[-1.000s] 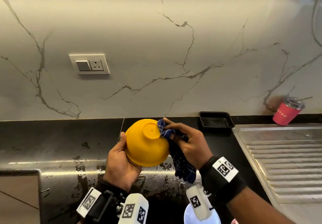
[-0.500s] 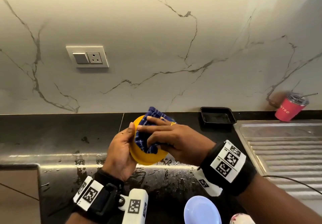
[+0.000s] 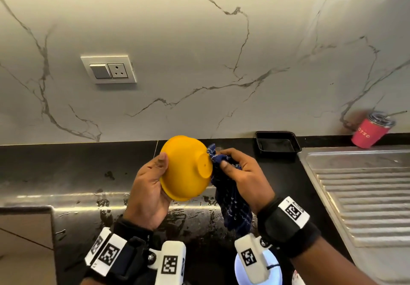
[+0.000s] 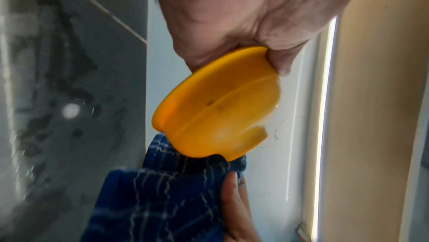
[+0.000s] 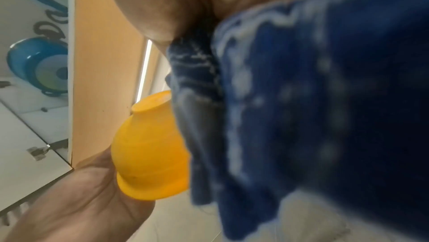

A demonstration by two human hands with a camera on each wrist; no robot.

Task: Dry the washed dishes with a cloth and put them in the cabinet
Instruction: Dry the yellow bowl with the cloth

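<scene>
Bowl: a yellow bowl (image 3: 185, 169) is held tilted above the wet black counter (image 3: 66, 169), its base turned toward the right and its mouth facing away.
Left hand: the left hand (image 3: 148, 187) is wrapped about the bowl's rim, thumb laid on the outer wall; the fingers behind the rim are hidden in the head view.
Right hand: the right hand (image 3: 241, 173) is closed around a bunched blue checked cloth (image 3: 230, 204), which is pressed against the foot of the bowl while the loose end hangs down.
Step in hand: the outside and base of the bowl are judged to be under wiping.
Done so far: nothing is shown as stored; no cabinet interior is visible, so what has been put away cannot be told.
Left to do: the bowl is yet to be put in the cabinet, and a pale blue dish (image 3: 275, 273) at the near edge appears to wait its turn.
Elsewhere: a black tray (image 3: 277, 145) and a red tumbler (image 3: 370, 132) are set by the wall, next to the steel drainboard (image 3: 366, 196).
</scene>
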